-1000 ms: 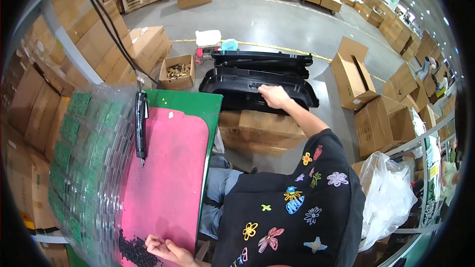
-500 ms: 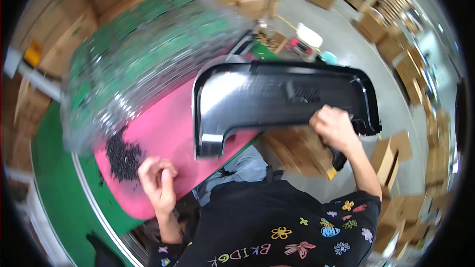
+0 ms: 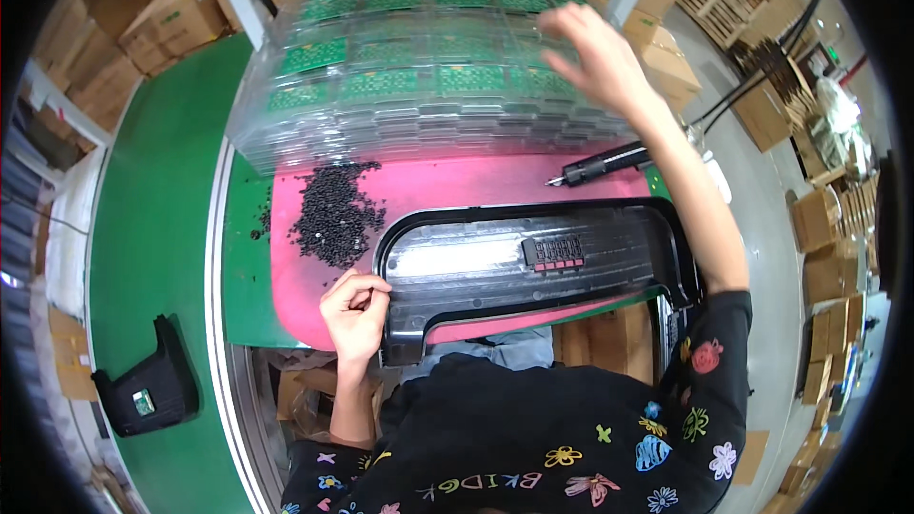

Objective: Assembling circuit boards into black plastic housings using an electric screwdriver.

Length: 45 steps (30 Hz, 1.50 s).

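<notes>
A long black plastic housing [image 3: 457, 276] lies across the pink mat [image 3: 447, 186], with a small slotted black block [image 3: 555, 253] near its middle. My left hand [image 3: 354, 314] is closed at the housing's left edge. Its curled fingers hide whatever they may hold. My right hand [image 3: 600, 52] reaches out over the stacked clear trays of green circuit boards [image 3: 471, 79], its fingers apart and nothing in them. Whether its fingertips touch the top boards I cannot tell. Beside my left hand, a heap of small black screws [image 3: 335, 214] spreads on the mat.
An electric screwdriver [image 3: 609, 164] lies at the mat's far right, below my right forearm. On the green surface [image 3: 162, 228] at left rests another black plastic part [image 3: 152, 385] with a small green board. Cardboard boxes [image 3: 671, 67] stand behind the trays and along the right.
The housing has come down onto the mat, and my right hand has let go of it and moved up over the boards. My left hand has moved to the housing's edge.
</notes>
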### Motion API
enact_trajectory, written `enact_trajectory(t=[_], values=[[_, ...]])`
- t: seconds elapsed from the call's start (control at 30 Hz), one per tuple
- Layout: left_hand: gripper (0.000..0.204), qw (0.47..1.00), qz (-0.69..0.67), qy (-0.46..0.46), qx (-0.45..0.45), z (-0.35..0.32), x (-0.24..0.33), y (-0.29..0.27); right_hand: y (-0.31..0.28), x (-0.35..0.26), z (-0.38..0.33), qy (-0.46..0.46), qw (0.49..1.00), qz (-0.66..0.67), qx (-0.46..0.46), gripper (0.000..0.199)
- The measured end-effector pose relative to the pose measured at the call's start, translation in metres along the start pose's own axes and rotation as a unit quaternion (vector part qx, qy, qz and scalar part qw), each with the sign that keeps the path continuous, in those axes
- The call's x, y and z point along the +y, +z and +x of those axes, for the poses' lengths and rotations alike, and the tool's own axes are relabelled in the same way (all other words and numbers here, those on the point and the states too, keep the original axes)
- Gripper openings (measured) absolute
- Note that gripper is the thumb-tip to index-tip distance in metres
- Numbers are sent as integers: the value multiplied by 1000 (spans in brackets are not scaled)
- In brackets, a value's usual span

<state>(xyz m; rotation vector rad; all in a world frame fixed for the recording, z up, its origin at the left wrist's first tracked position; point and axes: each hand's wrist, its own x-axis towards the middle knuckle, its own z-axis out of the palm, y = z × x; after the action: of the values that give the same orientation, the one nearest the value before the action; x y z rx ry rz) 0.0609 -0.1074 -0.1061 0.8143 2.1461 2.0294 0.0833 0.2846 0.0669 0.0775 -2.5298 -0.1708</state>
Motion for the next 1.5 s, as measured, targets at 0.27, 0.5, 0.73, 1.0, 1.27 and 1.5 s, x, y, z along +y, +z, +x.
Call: enact_trajectory(t=[0.27,0.5,0.73,1.0,1.27,1.5], values=[[12,996,-35,-23,83,-9,-10,0,146,56,122,114,983,-74,-125,65],[13,994,-50,-25,91,-6,-5,2,159,58,129,135,981,-75,-120,65],[23,999,16,20,29,31,41,-8,17,-45,61,230,783,560,139,81],[64,957,4,105,-272,131,133,68,-71,-120,-36,285,626,724,46,85],[54,909,10,64,-412,152,95,109,-37,-82,-118,247,833,484,100,58],[47,835,203,121,-498,141,52,112,-5,-60,-169,204,905,350,-129,50]])
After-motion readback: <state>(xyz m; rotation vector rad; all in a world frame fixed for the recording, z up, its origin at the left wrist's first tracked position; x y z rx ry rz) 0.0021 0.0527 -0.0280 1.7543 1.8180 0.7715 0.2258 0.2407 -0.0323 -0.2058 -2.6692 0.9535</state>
